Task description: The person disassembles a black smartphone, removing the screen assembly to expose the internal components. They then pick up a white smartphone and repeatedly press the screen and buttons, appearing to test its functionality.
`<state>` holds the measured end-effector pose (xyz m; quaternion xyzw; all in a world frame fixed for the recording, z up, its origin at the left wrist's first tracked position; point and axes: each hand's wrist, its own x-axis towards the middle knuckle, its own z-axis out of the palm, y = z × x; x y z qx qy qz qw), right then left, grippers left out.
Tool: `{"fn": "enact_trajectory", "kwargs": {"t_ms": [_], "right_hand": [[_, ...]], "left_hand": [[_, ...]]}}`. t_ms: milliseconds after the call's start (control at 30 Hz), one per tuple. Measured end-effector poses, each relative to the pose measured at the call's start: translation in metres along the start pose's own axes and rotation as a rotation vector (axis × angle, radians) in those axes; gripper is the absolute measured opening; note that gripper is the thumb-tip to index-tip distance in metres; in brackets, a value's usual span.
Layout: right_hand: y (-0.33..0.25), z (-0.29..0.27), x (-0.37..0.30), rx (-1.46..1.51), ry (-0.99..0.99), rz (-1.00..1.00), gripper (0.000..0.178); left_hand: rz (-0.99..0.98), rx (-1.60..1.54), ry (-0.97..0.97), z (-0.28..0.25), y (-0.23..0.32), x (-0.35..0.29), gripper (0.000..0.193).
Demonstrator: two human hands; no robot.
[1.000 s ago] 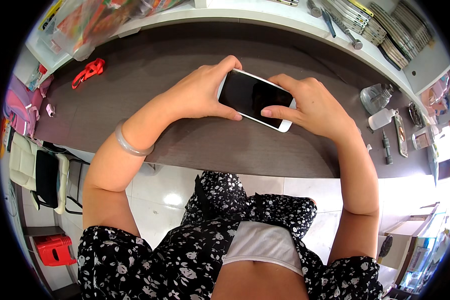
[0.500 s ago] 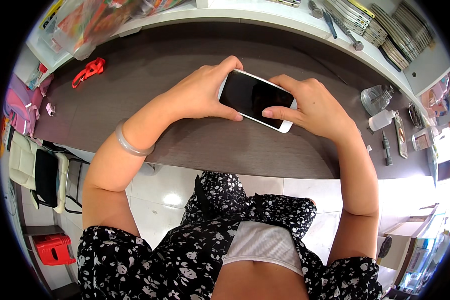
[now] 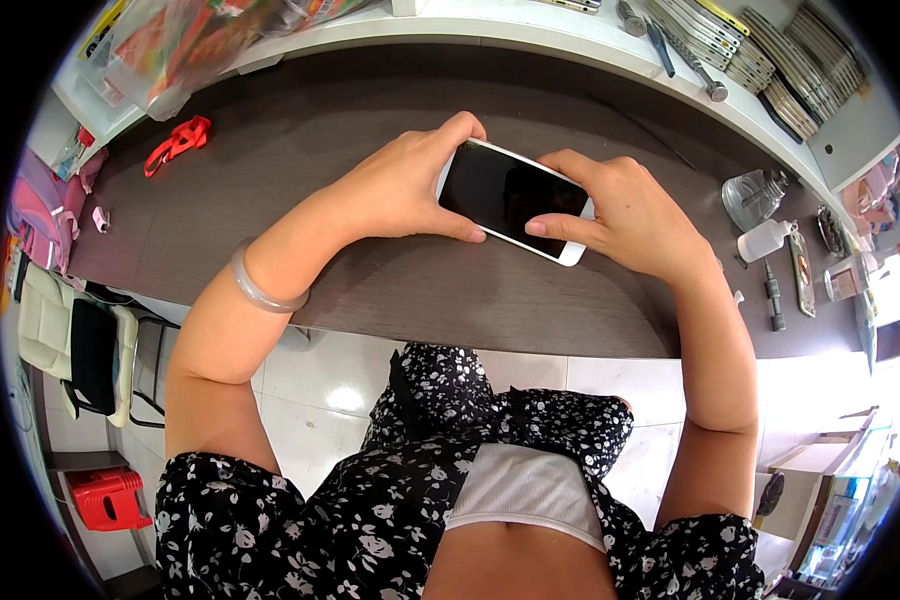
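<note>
Between my two hands is a white smartphone (image 3: 503, 190), its black screen facing up and unlit. It lies tilted, with the right end nearer to me. My left hand (image 3: 415, 185) grips the left end, fingers at the far edge and thumb at the near edge. The right end is in my right hand (image 3: 635, 215), whose thumb rests on the glass near the lower border while the index finger sits at the far edge. The other fingers of that hand are curled and partly hidden. A pale bangle (image 3: 255, 285) circles my left forearm.
The dark desk (image 3: 450, 290) carries a red strap (image 3: 177, 143) at left. On the right stand a glass bottle (image 3: 753, 200), a white bottle (image 3: 767, 241), a screwdriver (image 3: 774, 297) and a phone frame (image 3: 801, 272). A white shelf (image 3: 530, 32) behind holds stacked phone parts (image 3: 805, 65) and tools.
</note>
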<state>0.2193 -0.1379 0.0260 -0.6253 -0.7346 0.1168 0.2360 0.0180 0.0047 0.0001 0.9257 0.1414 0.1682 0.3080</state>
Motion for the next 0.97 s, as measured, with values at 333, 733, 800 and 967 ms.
{"fn": "enact_trajectory", "kwargs": {"t_ms": [333, 733, 800, 967], "right_hand": [[0.0001, -0.0006, -0.0009, -0.018, -0.004, -0.002, 0.05], [-0.0043, -0.0018, -0.0048, -0.092, -0.035, -0.027, 0.051], [-0.004, -0.0017, -0.0052, -0.1, -0.038, -0.034, 0.052], [-0.0043, -0.0019, -0.0054, -0.088, -0.037, -0.031, 0.052]], "left_hand": [[0.011, 0.011, 0.007, 0.0004, 0.0007, -0.0003, 0.07], [-0.013, -0.005, -0.027, -0.0024, 0.0032, -0.0006, 0.069], [-0.004, -0.004, -0.027, -0.0022, 0.0029, -0.0006, 0.069], [-0.009, 0.027, -0.057, -0.0044, 0.0062, -0.0003, 0.072]]}}
